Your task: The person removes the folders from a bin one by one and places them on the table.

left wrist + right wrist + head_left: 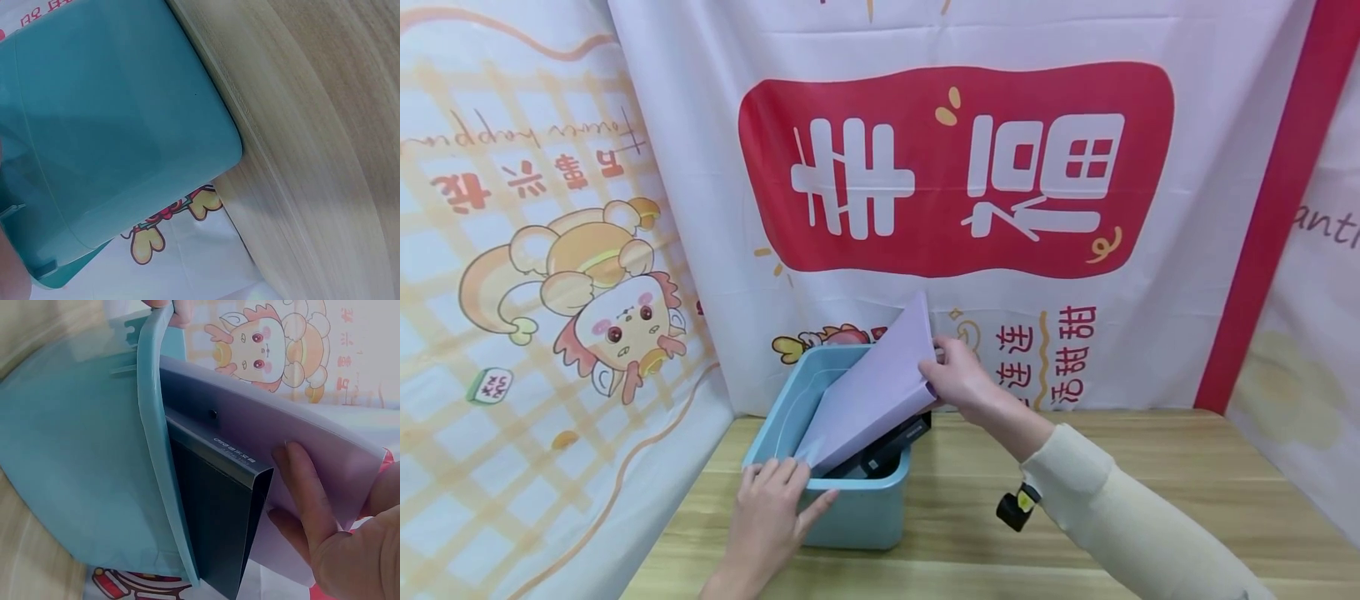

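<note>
While your right hand [964,379] pinches the upper edge of the lilac folder [874,392], your left hand [772,508] lies with straight fingers on the near rim of the bin [857,508], its fingertips touching the folder's lower corner. Item one, folder: thin, flexible, tilted, lower end inside the bin at the near wall, upper end sticking well above the far right rim. Right wrist view shows your fingers [306,487] spread along its face and the sheet bowing a little. Item two, black file [891,446]: stands in the bin directly under the lilac folder, its spine with a printed label poking over the right rim; in the right wrist view it sits between the folder and the bin wall. Item three, bin: teal plastic, rounded corners, standing on the wooden table [1075,517] near the left backdrop [550,292]. Left wrist view shows only its outer wall and the table edge. Step in hand, by my reading: seating the folder into the bin beside the black file, about half done, since much of the folder is above the rim. Next move likely calls for you to steady the bin with the left hand, keep the lower corner against the near wall, and ease the top edge down with the right hand without buckling the sheet or catching the file's spine.
</note>
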A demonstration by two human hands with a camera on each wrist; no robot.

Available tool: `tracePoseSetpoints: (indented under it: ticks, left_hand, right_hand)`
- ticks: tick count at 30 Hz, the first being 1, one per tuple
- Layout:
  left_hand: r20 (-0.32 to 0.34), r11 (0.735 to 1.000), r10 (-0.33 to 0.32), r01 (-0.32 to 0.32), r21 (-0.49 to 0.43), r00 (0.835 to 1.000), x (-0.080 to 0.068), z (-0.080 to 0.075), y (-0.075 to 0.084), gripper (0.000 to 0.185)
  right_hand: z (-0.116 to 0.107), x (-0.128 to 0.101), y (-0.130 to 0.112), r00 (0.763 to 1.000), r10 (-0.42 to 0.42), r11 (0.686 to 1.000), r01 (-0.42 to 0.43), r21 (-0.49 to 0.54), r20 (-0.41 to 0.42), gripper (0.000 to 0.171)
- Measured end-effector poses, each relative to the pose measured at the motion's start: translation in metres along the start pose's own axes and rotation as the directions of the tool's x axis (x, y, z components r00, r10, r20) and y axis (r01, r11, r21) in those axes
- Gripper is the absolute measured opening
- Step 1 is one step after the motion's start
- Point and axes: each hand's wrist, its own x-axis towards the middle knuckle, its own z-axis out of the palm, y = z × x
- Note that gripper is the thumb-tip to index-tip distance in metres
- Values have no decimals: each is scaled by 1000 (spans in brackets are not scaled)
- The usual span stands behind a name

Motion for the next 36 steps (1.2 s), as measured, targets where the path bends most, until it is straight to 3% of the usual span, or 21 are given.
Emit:
tracePoseSetpoints:
  ticks: [27, 36]
  left_hand:
    - [-8, 1000, 15, -15, 13, 1000, 0, -2, 2, 44]
    - [18, 1000, 1, -2, 15, 1000, 0, -3, 2, 44]
  right_hand:
    - [-13, -10, 8, 997, -70, 997, 69, -14, -18, 53]
    - [-15, -11, 8, 995, -88, 996, 88, -11, -41, 52]
